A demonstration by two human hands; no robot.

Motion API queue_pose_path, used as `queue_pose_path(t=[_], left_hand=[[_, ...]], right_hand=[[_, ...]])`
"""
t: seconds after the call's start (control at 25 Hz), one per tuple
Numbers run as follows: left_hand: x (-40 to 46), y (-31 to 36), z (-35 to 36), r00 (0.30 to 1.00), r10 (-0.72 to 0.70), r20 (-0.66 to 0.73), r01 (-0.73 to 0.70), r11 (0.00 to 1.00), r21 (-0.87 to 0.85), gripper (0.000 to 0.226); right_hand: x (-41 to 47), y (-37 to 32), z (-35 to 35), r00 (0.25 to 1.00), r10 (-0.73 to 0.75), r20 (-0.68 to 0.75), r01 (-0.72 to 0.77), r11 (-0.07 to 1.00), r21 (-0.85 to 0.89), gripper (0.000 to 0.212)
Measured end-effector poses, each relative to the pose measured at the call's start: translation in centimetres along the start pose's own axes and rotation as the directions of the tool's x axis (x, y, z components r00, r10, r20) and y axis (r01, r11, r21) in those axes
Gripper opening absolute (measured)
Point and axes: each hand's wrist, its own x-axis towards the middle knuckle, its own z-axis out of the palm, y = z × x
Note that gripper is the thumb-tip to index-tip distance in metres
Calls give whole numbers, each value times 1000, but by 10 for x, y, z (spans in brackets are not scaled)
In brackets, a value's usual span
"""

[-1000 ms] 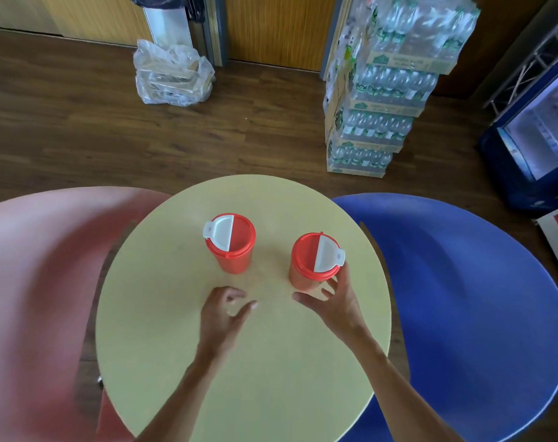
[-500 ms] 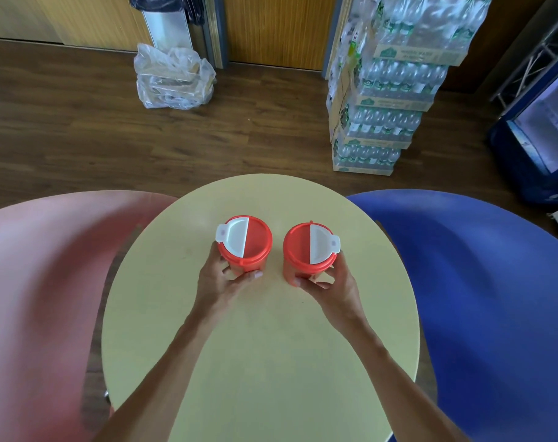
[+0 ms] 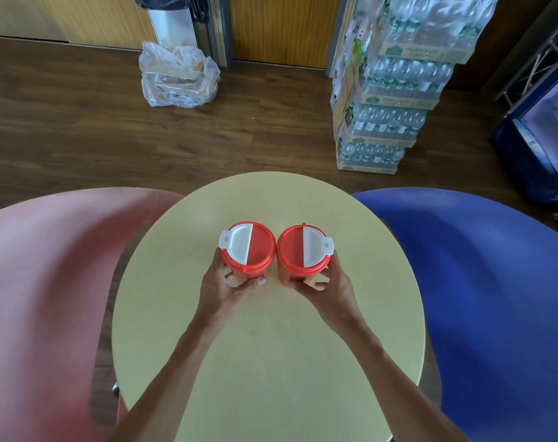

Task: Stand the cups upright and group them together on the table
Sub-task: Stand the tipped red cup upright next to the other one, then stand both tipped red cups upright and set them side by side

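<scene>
Two red cups with red-and-white flip lids stand upright side by side on the round yellow table [image 3: 271, 346], their lids nearly touching. My left hand [image 3: 226, 290] wraps the near side of the left cup [image 3: 255, 247], whose white lid half faces left. My right hand [image 3: 330, 288] grips the near side of the right cup [image 3: 295, 250], whose white half faces right. Both cup bodies are mostly hidden under their lids and my fingers.
A pink chair [image 3: 48, 298] sits left of the table and a blue chair [image 3: 494, 298] sits right. On the wooden floor beyond are a clear plastic bag [image 3: 178, 78] and stacked packs of water bottles [image 3: 392, 90]. A blue cabinet [image 3: 539, 141] stands far right.
Both hands closed around the cups and slid them toward each other. The gap between the cups has shrunk until they sit almost lid to lid.
</scene>
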Motion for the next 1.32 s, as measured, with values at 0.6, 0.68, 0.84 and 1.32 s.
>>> queue_pose_path(t=[0.6, 0.68, 0.84, 1.32], left_hand=[[-99, 15, 21, 970, -236, -63, 244, 942, 229, 84], [-104, 35, 37, 982, -189, 20, 176, 944, 281, 71], [-117, 82, 83, 914, -49, 404, -83, 950, 302, 34], [-408, 135, 148, -159, -5, 987, -603, 793, -93, 12]], right_hand=[[-78, -8, -36, 967, 253, 12, -253, 967, -28, 92], [-104, -22, -52, 964, 261, -57, -263, 964, -36, 75], [-171, -48, -84, 893, 291, -344, -293, 955, 47, 50], [-556, -57, -6, -47, 528, -848, -220, 823, 524, 19]])
